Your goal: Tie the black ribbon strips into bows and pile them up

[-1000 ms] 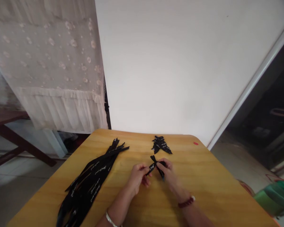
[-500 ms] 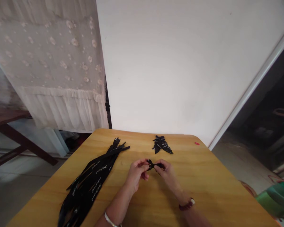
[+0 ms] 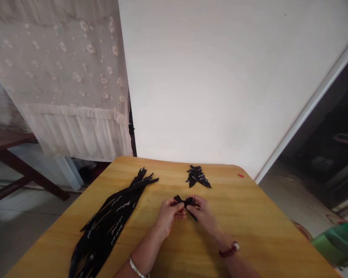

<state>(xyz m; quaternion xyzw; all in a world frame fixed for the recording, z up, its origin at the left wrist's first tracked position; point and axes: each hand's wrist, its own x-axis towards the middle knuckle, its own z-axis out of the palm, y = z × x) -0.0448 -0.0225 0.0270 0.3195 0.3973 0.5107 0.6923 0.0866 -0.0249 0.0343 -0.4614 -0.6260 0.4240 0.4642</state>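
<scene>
Between my two hands is a small black ribbon bow (image 3: 179,199), held just above the wooden table (image 3: 249,231). My left hand (image 3: 168,214) pinches it near the middle and left side, thumb on top. On the right loop, my right hand (image 3: 201,210) is closed with thumb and fingers. One ribbon tail hangs down below the right hand. Farther back lies a small pile of black ribbon bows (image 3: 196,177) with white lettering. Left of my hands, a bundle of long black ribbons (image 3: 113,216) with white script stretches toward the near edge.
A small red object (image 3: 241,175) lies near the table's far right corner. A white wall panel (image 3: 208,85) stands right behind the table. A lace curtain (image 3: 75,77) hangs at the left, above a dark wooden stand (image 3: 14,166). Something green (image 3: 336,243) is at the right.
My fingers have shifted on the bow. Its left loop now shows above my left thumb, and a tail now hangs down below my right hand.
</scene>
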